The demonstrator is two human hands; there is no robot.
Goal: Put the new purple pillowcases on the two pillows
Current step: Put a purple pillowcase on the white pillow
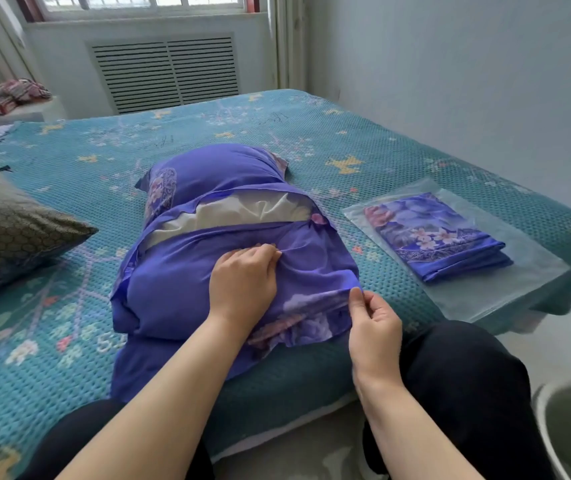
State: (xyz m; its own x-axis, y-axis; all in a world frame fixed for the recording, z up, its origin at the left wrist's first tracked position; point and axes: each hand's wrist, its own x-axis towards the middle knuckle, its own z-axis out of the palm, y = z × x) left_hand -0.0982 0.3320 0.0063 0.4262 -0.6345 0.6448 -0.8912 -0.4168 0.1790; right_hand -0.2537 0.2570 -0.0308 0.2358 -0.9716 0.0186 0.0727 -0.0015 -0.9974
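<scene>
Head view: right hand pinches the hem of the purple pillowcase at lower centre, left hand bunches its fabric with curled fingers over the white pillow, while a second folded pillowcase lies in a clear bag at right on the teal bedspread.

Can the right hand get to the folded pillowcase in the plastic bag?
Probably yes: the bagged folded pillowcase lies on the bedspread just right of the right hand, nothing between, but it must first release the purple pillowcase edge.
</scene>
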